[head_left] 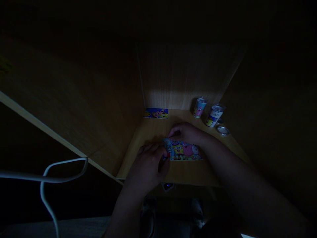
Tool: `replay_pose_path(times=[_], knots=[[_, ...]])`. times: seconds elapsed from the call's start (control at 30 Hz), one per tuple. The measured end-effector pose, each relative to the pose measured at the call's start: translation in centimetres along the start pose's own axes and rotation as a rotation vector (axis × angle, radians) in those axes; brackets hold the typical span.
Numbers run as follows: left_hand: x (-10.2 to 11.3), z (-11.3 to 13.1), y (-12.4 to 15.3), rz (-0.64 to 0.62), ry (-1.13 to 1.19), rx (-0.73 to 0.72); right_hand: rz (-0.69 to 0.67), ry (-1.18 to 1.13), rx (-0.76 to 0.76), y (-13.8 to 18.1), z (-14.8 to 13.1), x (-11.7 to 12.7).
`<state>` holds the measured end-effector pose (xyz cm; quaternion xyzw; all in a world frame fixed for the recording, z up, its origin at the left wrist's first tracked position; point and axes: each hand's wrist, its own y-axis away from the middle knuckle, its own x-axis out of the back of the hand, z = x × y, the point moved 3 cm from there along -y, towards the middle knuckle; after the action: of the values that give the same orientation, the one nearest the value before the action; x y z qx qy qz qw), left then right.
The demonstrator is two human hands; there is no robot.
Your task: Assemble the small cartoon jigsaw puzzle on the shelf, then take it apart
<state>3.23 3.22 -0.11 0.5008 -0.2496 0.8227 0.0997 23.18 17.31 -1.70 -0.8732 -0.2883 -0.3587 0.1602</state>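
Note:
A long strip with a colourful cartoon picture (184, 150) lies flat on the wooden shelf board (195, 173). At its left end is my left hand (151, 162), its fingers bent and its thumb and forefinger closed about the edge. My right hand (185, 132) reaches over from the right, thumb and fingertips pinched at the strip's upper left corner. Part of that end is covered by my fingers. The dim light hides whether the strip is one sheet or joined pieces.
Against the back panel lies a second cartoon strip (156, 113). Two clear-topped cans, a pink-and-blue can (200, 107) and a white-labelled can (214, 115), stand at the back right beside a round lid (223, 130). A white cable (64, 180) loops at left.

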Motion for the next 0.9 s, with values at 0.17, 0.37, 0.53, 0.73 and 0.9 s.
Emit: replay_pose_path(times=[0.17, 0.37, 0.53, 0.73, 0.9], knots=[[0.0, 0.0, 0.0, -0.017, 0.004, 0.005, -0.01, 0.044, 0.011, 0.0, -0.3, 0.2], [0.1, 0.1, 0.1, -0.018, -0.005, 0.005, 0.026, 0.066, 0.015, -0.1, -0.4, 0.2], [0.2, 0.2, 0.0, -0.024, -0.001, 0.007, -0.012, 0.092, 0.046, 0.1, -0.9, 0.3], [-0.1, -0.1, 0.2, 0.022, -0.019, -0.007, 0.159, 0.178, 0.096, -0.1, -0.6, 0.7], [-0.3, -0.2, 0.5, 0.051, -0.008, -0.007, 0.384, 0.263, 0.019, 0.2, -0.3, 2.0]])
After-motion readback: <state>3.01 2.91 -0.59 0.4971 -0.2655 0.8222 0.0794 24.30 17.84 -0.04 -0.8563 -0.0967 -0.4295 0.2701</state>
